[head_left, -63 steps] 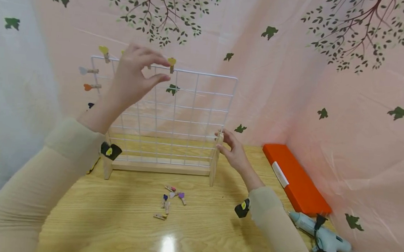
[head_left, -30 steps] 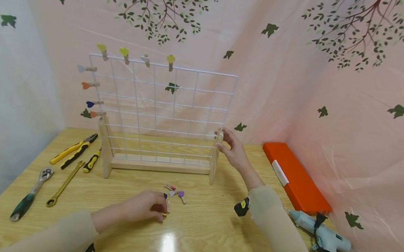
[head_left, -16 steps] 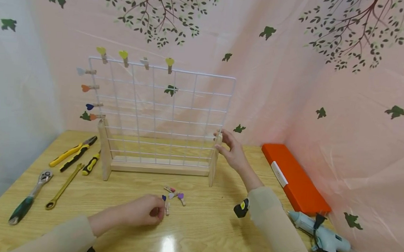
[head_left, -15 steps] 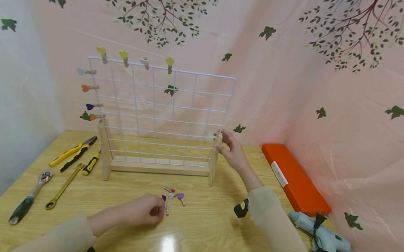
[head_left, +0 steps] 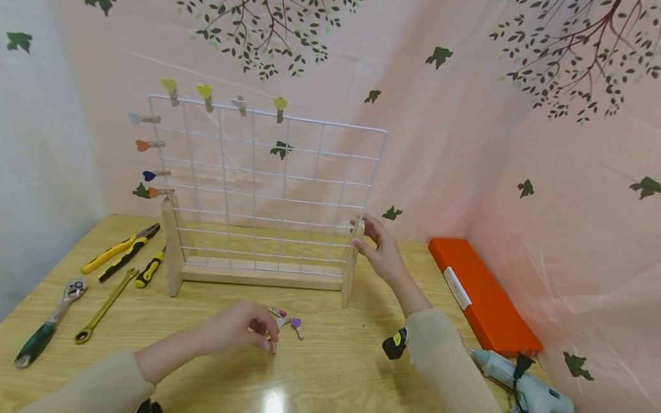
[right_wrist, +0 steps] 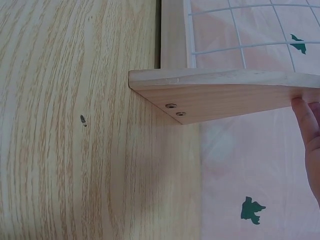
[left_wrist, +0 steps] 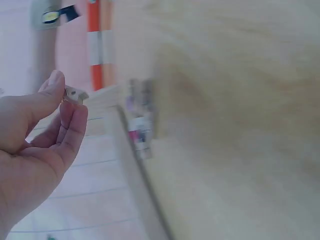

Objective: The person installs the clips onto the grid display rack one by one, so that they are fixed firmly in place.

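Pinched between the thumb and fingers of my left hand (head_left: 232, 329) is a small wooden clothespin (left_wrist: 75, 95), just above the table by a little pile of loose heart clothespins (head_left: 296, 324). The hand hides part of that pile in the head view. My right hand (head_left: 383, 254) grips the right wooden upright (head_left: 349, 273) of a stand, with its thumb on the wood in the right wrist view. A white wire grid (head_left: 336, 124) rises from the stand. Several heart clothespins are clipped along its left side and top, the rightmost one a yellow heart clothespin (head_left: 281, 104).
Pliers (head_left: 122, 249), a screwdriver (head_left: 149, 269), a wrench (head_left: 106, 306) and a ratchet (head_left: 52, 320) lie on the left of the table. At the right are an orange box (head_left: 482, 294) and a glue gun (head_left: 525, 383) with its black cord.
My left hand came down from the grid's top to the pile, took a clothespin and has now lifted slightly. The right hand keeps its grip on the upright.
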`<state>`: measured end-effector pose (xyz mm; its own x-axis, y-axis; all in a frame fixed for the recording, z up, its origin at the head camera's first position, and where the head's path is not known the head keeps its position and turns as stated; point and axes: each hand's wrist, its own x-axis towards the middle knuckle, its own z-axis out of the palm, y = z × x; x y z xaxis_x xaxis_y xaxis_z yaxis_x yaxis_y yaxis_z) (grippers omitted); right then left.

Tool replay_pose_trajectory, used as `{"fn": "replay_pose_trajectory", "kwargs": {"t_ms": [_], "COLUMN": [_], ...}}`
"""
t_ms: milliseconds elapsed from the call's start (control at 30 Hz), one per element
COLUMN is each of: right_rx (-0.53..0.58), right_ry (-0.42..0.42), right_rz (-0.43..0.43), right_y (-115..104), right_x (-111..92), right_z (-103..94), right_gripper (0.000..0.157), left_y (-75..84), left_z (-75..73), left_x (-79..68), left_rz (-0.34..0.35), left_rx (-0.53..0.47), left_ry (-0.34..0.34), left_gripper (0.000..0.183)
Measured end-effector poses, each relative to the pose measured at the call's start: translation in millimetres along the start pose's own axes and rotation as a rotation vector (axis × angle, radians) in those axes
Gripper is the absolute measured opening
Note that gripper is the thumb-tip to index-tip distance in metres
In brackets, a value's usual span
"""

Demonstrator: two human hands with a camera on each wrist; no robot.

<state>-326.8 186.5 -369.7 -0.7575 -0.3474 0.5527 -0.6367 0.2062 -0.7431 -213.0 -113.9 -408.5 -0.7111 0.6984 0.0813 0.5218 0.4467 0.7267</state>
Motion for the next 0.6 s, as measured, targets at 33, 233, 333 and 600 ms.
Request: {"fn": "replay_pose_trajectory", "kwargs": {"t_ms": [33, 233, 333, 600], "right_rx": [0.003, 0.012, 0.01, 0.037], "right_ry": [0.0, 0.002, 0.003, -0.003], "right_rz": [-0.001, 0.026, 0.033, 0.026], "right_y": [0, 0, 0, -2], "right_x": [0, -1, -2, -1], "right_z": [0.3, 0.4, -0.2, 0.2], "right_gripper": [0.048, 0.049, 0.05, 0.05], "left_y": [4.9, 46.5, 69.8, 146.0], "left_z": [-5.1, -53.0, -83.1, -150.3], "left_x": [1.8, 17.9, 30.9, 62.8], "left_rz": [0.001, 0.011, 0.119, 0.376], "left_rx": [0.001, 0.055, -0.003, 0.147], "left_ry": [0.023, 0.249, 0.379, 0.756], "left_gripper": [0.009, 0.012, 0.009, 0.009]}}
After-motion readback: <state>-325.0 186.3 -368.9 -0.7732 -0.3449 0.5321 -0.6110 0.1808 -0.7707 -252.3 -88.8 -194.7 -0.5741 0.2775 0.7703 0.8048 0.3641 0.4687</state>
